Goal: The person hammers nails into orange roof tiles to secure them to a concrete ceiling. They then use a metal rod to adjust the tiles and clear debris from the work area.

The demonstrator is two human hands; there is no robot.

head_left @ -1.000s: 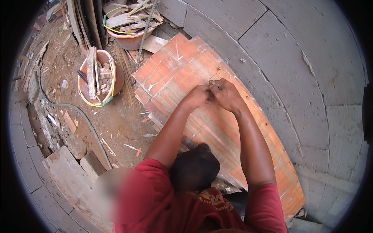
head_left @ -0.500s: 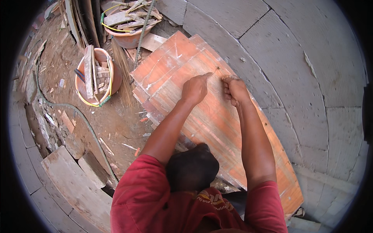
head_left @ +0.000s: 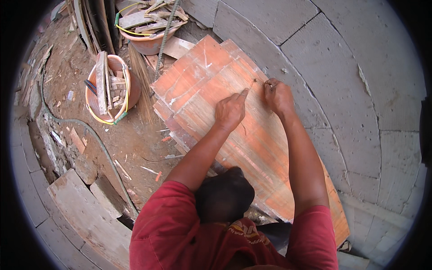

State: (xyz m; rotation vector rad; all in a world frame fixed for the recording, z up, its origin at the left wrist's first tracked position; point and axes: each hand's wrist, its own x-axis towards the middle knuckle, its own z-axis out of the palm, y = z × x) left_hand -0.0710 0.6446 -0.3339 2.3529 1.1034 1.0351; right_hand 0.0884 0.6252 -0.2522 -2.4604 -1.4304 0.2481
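Head view: hands (head_left: 231, 110) apart over panel (head_left: 265, 146)

The red shirt (head_left: 164, 220) has a print (head_left: 244, 229) on its front. The print has pale letters, some big and some small, next to a yellow shape. The letters run at a slant on the bent cloth.

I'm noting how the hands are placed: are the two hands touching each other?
No, the left hand and the right hand are apart, with a strip of the orange wooden panel showing between them.
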